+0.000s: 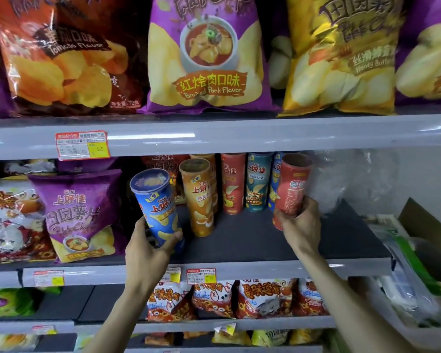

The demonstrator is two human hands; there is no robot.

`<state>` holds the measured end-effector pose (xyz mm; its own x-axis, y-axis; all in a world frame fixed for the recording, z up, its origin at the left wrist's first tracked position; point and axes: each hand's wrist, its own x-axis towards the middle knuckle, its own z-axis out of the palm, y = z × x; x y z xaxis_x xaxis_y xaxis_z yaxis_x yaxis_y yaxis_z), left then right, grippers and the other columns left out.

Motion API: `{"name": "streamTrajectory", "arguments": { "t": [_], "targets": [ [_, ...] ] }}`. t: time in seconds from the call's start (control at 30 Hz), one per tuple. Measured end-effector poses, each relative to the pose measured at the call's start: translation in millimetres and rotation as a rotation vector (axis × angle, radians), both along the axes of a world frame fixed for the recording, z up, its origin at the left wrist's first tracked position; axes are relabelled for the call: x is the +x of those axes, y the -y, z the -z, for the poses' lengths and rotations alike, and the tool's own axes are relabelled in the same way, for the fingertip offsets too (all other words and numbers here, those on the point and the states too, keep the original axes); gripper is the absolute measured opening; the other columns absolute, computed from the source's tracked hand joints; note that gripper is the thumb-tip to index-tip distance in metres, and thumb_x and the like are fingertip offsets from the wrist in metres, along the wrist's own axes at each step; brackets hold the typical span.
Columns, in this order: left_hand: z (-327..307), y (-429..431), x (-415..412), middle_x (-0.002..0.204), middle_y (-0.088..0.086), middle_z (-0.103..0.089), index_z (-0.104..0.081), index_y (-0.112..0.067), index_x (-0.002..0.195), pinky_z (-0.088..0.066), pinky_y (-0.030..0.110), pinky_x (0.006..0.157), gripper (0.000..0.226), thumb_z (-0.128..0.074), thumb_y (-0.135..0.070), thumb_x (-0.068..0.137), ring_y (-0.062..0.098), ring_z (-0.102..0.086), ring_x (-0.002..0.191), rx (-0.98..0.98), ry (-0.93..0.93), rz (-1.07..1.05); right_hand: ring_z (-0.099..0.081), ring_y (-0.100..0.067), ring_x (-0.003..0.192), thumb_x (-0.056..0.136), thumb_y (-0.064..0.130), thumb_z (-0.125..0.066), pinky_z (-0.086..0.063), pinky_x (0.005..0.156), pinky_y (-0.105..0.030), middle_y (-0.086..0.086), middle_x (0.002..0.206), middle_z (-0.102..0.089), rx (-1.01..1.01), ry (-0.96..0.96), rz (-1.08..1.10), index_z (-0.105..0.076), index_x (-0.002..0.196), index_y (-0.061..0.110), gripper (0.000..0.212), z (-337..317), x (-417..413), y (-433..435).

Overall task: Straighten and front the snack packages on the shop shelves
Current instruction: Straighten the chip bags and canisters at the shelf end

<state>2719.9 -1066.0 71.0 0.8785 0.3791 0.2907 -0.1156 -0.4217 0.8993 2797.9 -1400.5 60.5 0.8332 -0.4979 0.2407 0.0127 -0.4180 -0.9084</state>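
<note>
Canisters judged light, rigid, slick-walled. Left hand grips blue can low, centre frame; right hand grips red can, label backward. Low hold risks tipping.

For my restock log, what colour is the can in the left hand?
Blue: the can in the left hand, head view.

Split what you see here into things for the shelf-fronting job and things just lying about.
Job: blue canister in the left hand, red canister in the right hand, orange canister, purple chip bag.
Lying about: clear plastic wrap on the shelf's right, cardboard box.
</note>
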Motion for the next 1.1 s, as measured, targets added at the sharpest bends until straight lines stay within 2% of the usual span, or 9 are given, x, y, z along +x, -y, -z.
{"name": "streamTrajectory", "arguments": {
  "t": [0.13, 0.2, 0.4, 0.63, 0.77, 0.83, 0.9, 1.0, 1.1],
  "targets": [
    [-7.2, -2.2, -12.6, 0.106, -0.011, -0.077, -0.058, -0.032, 0.123, -0.064, 0.046, 0.081, 0.055, -0.092, -0.036, 0.079, 0.011, -0.074, 0.096, -0.008, 0.026, 0.006, -0.071, -0.012, 0.089, 0.068, 0.041, -0.091, -0.057, 0.073, -0.035, 0.009, 0.107, -0.069, -0.007, 0.043, -0.093, -0.055, 0.119, 0.03, 0.064, 0.7, -3.0, -29.6],
    [-10.4, -2.7, -17.4, 0.106, -0.011, -0.077, -0.059, -0.033, 0.12, -0.063, 0.047, 0.083, 0.052, -0.092, -0.033, 0.079, 0.013, -0.074, 0.095, -0.009, 0.043, 0.011, -0.071, -0.008, 0.091, 0.068, 0.041, -0.091, -0.058, 0.075, -0.034, 0.01, 0.11, -0.07, -0.01, 0.071, -0.154, -0.053, 0.122, 0.033, 0.066, -0.9, -1.1, -50.1],
    [-18.0, -1.1, -24.3, 0.108, -0.013, -0.077, -0.059, -0.034, 0.122, -0.063, 0.047, 0.086, 0.054, -0.092, -0.03, 0.08, 0.013, -0.074, 0.099, -0.007, 0.037, 0.026, -0.071, -0.013, 0.101, 0.063, 0.053, -0.085, -0.06, 0.085, -0.04, 0.008, 0.12, -0.07, -0.057, 0.024, -0.296, -0.05, 0.132, 0.033, 0.08, -2.7, 16.4, -97.9],
    [-24.9, 15.3, -26.9, 0.105, -0.017, -0.077, -0.06, -0.034, 0.122, -0.063, 0.037, 0.083, 0.053, -0.092, -0.03, 0.08, 0.001, -0.072, 0.096, -0.027, 0.026, 0.056, -0.071, -0.014, 0.101, 0.061, 0.056, -0.087, -0.062, 0.087, -0.047, 0.007, 0.123, -0.069, -0.063, -0.038, -0.355, -0.046, 0.131, 0.036, 0.084, 8.1, 22.4, -99.2],
    [-24.6, 38.5, -23.6, 0.105, -0.02, -0.076, -0.061, -0.036, 0.12, -0.061, 0.033, 0.082, 0.052, -0.093, -0.03, 0.079, 0.002, -0.072, 0.095, 0.004, 0.027, 0.123, -0.063, -0.007, 0.111, 0.078, 0.05, -0.083, -0.057, 0.095, -0.043, 0.014, 0.128, -0.06, 0.001, 0.065, -0.393, -0.047, 0.135, 0.037, 0.068, 0.1, -7.4, -92.3],
    [-25.9, 54.0, -22.0, 0.106, -0.022, -0.075, -0.061, -0.036, 0.12, -0.057, 0.021, 0.079, 0.054, -0.093, -0.033, 0.077, 0.0, -0.07, 0.096, 0.024, 0.048, 0.154, -0.06, -0.004, 0.113, 0.091, 0.046, -0.076, -0.054, 0.096, -0.037, 0.024, 0.122, -0.058, 0.101, 0.14, -0.418, -0.05, 0.135, 0.037, 0.051, -5.7, -44.7, -90.6],
    [-26.2, 71.0, -19.2, 0.106, -0.021, -0.075, -0.061, -0.035, 0.12, -0.054, 0.016, 0.076, 0.053, -0.093, -0.033, 0.078, 0.0, -0.07, 0.096, 0.046, 0.065, 0.199, -0.062, -0.007, 0.114, 0.094, 0.051, -0.07, -0.053, 0.094, -0.032, 0.023, 0.117, -0.062, 0.158, 0.159, -0.498, -0.051, 0.136, 0.038, 0.048, -11.6, -83.2, -88.6],
    [-18.9, 97.3, -10.5, 0.107, -0.018, -0.075, -0.062, -0.031, 0.123, -0.06, 0.032, 0.078, 0.052, -0.09, -0.025, 0.079, 0.003, -0.072, 0.095, 0.082, 0.04, 0.287, -0.065, -0.008, 0.117, 0.089, 0.052, -0.074, -0.056, 0.093, -0.03, 0.019, 0.124, -0.066, 0.212, 0.092, -0.6, -0.048, 0.144, 0.037, 0.063, -12.5, -105.0, -82.9],
    [-12.8, 122.5, -4.1, 0.114, -0.017, -0.073, -0.06, -0.036, 0.129, -0.06, 0.035, 0.081, 0.061, -0.084, -0.023, 0.075, 0.002, -0.07, 0.099, 0.148, 0.042, 0.366, -0.071, -0.008, 0.11, 0.087, 0.029, -0.085, -0.06, 0.094, -0.04, 0.013, 0.12, -0.074, 0.247, 0.051, -0.508, -0.058, 0.135, 0.03, 0.055, -9.8, -97.6, -68.4]
  ]
}}
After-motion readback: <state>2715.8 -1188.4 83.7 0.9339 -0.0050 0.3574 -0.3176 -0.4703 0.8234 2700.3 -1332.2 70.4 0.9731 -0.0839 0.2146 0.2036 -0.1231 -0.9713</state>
